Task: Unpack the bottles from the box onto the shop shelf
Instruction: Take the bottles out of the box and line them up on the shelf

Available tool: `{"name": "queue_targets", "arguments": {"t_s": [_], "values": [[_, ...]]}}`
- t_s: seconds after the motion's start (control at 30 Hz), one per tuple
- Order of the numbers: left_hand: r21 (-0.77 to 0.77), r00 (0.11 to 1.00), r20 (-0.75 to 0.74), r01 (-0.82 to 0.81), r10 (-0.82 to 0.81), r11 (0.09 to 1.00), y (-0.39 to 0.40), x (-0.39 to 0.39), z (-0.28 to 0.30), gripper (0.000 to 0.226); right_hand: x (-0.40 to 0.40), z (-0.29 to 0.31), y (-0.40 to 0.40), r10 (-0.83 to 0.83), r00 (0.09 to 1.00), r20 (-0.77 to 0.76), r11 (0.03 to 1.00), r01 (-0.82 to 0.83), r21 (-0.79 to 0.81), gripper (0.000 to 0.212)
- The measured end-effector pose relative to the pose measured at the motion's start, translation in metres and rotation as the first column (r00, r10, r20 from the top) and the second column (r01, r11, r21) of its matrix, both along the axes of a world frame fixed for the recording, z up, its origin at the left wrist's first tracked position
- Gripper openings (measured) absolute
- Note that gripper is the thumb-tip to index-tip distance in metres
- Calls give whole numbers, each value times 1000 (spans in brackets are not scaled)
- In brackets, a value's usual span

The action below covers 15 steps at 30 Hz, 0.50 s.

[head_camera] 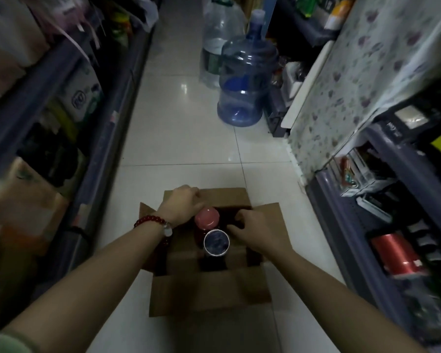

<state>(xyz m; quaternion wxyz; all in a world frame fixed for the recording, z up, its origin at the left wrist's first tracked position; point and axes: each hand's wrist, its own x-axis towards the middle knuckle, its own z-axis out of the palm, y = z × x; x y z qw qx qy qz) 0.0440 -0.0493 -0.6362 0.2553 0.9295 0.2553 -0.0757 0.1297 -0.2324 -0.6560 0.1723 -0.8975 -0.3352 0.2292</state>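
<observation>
a: where are the bottles now?

b: two of them show in the open cardboard box (209,289) on the floor (183,138) of the aisle. the bottle with the pink cap (206,216) stands near the far side of the box, and the bottle with the dark round cap (216,242) is just beside it, toward the near side. both stand upright, i think so that a hand can take them by the neck.

a: and the hands?

b: the left hand (182,203) is over the far left corner of the box, right beside the pink cap. its fingers are bent down, but i cannot tell if they grip the bottle or only the flap. the right hand (256,229) reaches into the right side of the box, fingers curled toward the dark inside. what it holds, if anything, is hidden.

a: why are the flaps spread out?

b: probably to keep the opening free for lifting. the box sits in the middle of the aisle, between the left shelf (92,138) and the right shelf (402,159), so both are near.

a: anything else?

b: a blue water jug (245,82) stands farther along the floor, well apart from the box.
</observation>
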Motion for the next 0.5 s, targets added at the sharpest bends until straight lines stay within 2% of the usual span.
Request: {"name": "queue_targets", "arguments": {"t_s": [0.13, 0.3, 0.4, 0.5], "values": [[-47, 990, 141, 24, -18, 999, -5, 9, -46, 41, -7, -54, 3, -18, 1000, 19, 1000, 17, 19, 47], [-290, 952, 305, 99, -6, 952, -3, 15, -93, 36, -30, -97, -2, -78, 997, -22, 984, 80, 158, 60], [-332, 950, 311, 133, -25, 934, 0, 8, -115, 35, -49, -108, -5, -103, 992, -74, 970, 117, 214, 63], [-295, 964, 247, 170, -97, 940, 5, -1, -132, 42, -59, -113, 1, -148, 985, -84, 956, 164, 243, 78]]}}
